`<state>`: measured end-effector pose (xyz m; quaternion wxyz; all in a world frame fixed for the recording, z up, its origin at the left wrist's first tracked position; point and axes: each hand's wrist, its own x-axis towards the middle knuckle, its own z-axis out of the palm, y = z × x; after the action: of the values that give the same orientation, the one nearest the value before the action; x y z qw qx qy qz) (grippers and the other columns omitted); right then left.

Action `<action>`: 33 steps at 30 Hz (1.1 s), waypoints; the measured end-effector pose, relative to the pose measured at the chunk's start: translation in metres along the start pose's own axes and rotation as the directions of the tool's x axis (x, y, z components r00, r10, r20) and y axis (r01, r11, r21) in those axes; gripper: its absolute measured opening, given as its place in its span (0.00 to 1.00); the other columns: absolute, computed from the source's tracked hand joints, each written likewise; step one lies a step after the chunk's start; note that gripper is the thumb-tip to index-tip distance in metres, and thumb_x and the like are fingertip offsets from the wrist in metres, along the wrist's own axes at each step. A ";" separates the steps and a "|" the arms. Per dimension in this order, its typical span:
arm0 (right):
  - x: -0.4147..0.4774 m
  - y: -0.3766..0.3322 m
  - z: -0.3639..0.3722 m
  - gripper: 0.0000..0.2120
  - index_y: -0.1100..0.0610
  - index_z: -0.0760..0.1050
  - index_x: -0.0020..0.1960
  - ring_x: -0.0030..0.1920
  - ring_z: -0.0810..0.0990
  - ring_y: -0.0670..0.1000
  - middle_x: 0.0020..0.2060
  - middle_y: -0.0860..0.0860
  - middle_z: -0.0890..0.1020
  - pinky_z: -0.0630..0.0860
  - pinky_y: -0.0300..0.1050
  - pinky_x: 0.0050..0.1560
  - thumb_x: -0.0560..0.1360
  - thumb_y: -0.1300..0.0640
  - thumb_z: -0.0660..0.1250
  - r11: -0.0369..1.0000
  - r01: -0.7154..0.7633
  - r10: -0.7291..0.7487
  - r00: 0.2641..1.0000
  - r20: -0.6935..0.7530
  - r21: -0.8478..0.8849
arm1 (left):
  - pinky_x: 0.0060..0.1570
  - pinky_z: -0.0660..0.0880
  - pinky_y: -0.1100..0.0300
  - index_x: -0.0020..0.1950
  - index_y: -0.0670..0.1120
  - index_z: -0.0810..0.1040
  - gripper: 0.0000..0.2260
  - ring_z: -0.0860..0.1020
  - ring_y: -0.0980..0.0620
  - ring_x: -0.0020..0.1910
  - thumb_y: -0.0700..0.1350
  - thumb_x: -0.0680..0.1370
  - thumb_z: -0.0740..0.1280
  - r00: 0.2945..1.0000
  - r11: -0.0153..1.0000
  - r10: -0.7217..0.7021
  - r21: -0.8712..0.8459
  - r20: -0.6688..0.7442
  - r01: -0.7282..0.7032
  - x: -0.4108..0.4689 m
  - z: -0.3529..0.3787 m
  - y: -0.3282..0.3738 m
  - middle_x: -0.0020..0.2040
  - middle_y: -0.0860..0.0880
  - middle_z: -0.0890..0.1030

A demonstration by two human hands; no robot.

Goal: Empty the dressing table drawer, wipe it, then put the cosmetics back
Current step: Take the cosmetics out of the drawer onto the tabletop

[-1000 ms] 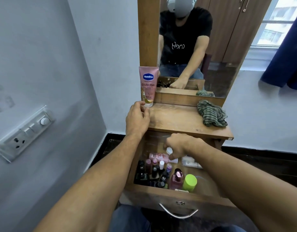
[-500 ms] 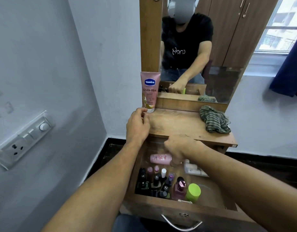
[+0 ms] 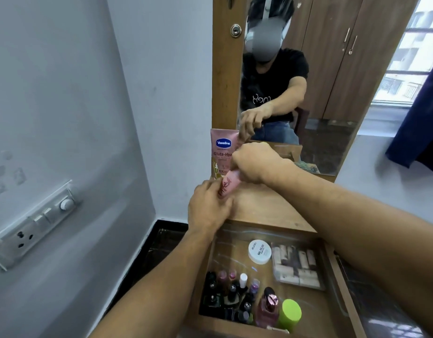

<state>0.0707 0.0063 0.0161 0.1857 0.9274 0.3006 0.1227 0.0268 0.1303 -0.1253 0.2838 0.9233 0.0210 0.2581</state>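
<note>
Two hands were on one small pink bottle (image 3: 229, 182), held tilted just above the table top (image 3: 264, 206) and close in front of the upright Vaseline tube (image 3: 221, 152). The right hand (image 3: 254, 164) had its fingers curled round the upper end, and the left hand (image 3: 208, 208) closed on the lower end. Whether the bottle's foot touched the wood could not be told.

It looked like light, smooth plastic, stiff enough to take a firm squeeze round the body. It seemed narrow enough to topple if stood carelessly, so steadying it at the base seemed wise.

Below, the open drawer (image 3: 315, 306) held a white round jar (image 3: 259, 251), a clear box (image 3: 297, 267) of small tubes, a cluster of nail polish bottles (image 3: 231, 292), a pink perfume bottle (image 3: 268, 306) and a green-capped container (image 3: 290, 312). The polish and perfume bottles were probably glass, heavier and breakable, best lifted by the body, not the cap
</note>
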 end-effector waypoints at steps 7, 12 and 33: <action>0.029 -0.005 0.039 0.17 0.47 0.80 0.64 0.57 0.80 0.59 0.59 0.53 0.80 0.80 0.55 0.54 0.76 0.58 0.67 0.943 -0.024 0.072 0.988 -0.134 0.333 | 0.47 0.76 0.55 0.60 0.50 0.81 0.16 0.80 0.47 0.48 0.56 0.76 0.72 0.960 0.968 -0.252 -0.033 -0.118 0.250 0.022 0.021 0.007 0.49 0.49 0.83; 0.030 -0.011 0.061 0.21 0.55 0.81 0.64 0.60 0.79 0.60 0.59 0.57 0.82 0.76 0.55 0.61 0.71 0.64 0.69 0.779 -0.041 0.261 0.929 -0.263 0.626 | 0.49 0.79 0.50 0.55 0.49 0.80 0.16 0.82 0.44 0.46 0.57 0.73 0.74 0.913 0.923 -0.383 -0.091 -0.141 0.373 0.036 0.038 0.011 0.47 0.48 0.84; -0.024 -0.032 0.105 0.15 0.50 0.78 0.62 0.50 0.81 0.52 0.52 0.48 0.78 0.79 0.50 0.49 0.76 0.49 0.70 0.648 -0.154 0.511 0.814 -0.275 0.746 | 0.50 0.76 0.48 0.51 0.46 0.81 0.22 0.81 0.41 0.48 0.64 0.71 0.72 0.867 0.878 -0.478 -0.076 -0.140 0.472 0.032 0.045 0.006 0.47 0.45 0.85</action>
<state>0.0707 -0.0127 -0.0947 -0.2795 0.9095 0.1773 0.2514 0.0761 0.1083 -0.1393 0.3541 0.8611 0.2642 0.2515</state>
